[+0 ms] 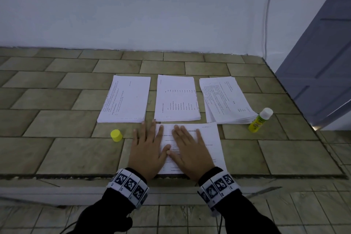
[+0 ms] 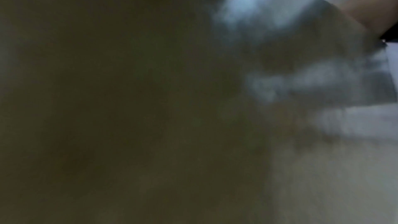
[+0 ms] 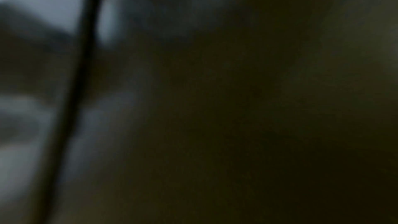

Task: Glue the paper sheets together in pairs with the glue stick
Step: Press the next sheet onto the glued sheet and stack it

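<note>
Both hands lie flat, fingers straight, gripping nothing: left hand [image 1: 147, 150] across the left edge of the printed sheet [image 1: 206, 144], right hand [image 1: 190, 151] upon it. Uncapped glue stick [image 1: 259, 120] stands beside the right paper stack [image 1: 226, 99]; yellow cap [image 1: 116, 135] rests left on the tiled floor [image 1: 57, 119].

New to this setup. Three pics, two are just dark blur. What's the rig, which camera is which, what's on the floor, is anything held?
No robot here: a person works with bare hands, wearing marker bands on the wrists. The big clear picture comes from a head camera looking down. The two dark, blurry ones are wrist cameras, pressed too close to the surface to show anything useful.

On the tiled floor lie three paper stacks. Nearer the person lies a single sheet. The left hand and right hand press flat on it, the left partly on the tiles. Nothing is held. The glue stick stands uncapped to the right; its yellow cap sits to the left.
</note>
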Action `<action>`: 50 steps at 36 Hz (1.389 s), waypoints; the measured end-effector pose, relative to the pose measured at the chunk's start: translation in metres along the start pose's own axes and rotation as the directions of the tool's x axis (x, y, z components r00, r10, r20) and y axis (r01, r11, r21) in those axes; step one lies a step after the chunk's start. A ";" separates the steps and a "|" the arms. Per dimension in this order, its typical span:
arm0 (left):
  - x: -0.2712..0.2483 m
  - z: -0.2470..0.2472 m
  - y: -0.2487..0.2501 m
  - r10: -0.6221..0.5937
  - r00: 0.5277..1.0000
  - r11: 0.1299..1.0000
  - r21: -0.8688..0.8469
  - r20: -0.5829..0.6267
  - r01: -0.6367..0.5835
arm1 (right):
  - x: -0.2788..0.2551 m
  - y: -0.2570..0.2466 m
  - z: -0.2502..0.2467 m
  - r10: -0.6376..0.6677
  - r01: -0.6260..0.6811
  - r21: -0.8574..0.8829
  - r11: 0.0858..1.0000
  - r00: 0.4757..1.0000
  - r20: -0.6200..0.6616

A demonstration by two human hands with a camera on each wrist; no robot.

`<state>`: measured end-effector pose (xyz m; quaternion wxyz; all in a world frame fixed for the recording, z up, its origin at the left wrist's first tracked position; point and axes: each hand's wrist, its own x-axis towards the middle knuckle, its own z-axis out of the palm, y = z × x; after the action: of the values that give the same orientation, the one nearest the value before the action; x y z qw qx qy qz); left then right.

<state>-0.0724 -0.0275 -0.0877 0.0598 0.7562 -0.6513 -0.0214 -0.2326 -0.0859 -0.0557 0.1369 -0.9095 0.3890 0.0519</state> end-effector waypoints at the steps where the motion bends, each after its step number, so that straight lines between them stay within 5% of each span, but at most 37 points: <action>1: 0.000 0.000 0.000 -0.003 1.000 1.000 -0.003 -0.004 0.003 | -0.001 0.008 0.002 0.004 -0.004 -0.008 1.000 1.000 -0.009; 8: -0.001 -0.002 0.001 -0.022 1.000 0.999 -0.028 -0.005 0.022 | -0.024 0.069 0.000 0.173 -0.175 -0.016 0.984 0.979 -0.111; 15: -0.003 -0.004 -0.003 -0.007 1.000 0.998 -0.059 0.014 0.008 | -0.023 0.061 -0.003 0.210 -0.214 -0.035 0.976 0.974 -0.087; 24: -0.009 -0.005 -0.010 -0.008 1.000 0.998 -0.059 -0.006 0.008 | -0.002 -0.002 0.010 -0.053 0.053 -0.009 0.999 0.998 -0.045; 35: -0.008 -0.001 -0.009 -0.042 0.999 0.999 -0.034 -0.028 0.041 | -0.025 0.066 0.005 0.181 -0.184 0.000 0.983 0.966 -0.183; 42: -0.008 -0.001 -0.010 -0.029 0.998 0.999 -0.041 -0.060 0.026 | -0.027 0.062 -0.002 0.223 -0.221 0.030 0.975 0.964 -0.143; 50: -0.007 0.002 -0.010 -0.029 0.998 0.999 -0.025 -0.062 0.028 | -0.003 -0.004 0.002 -0.125 0.126 0.003 0.992 0.991 -0.047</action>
<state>-0.0635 -0.0193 -0.0909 0.0887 0.7649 -0.6380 -0.0065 -0.2314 -0.0808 -0.0564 0.1333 -0.9328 0.3343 0.0207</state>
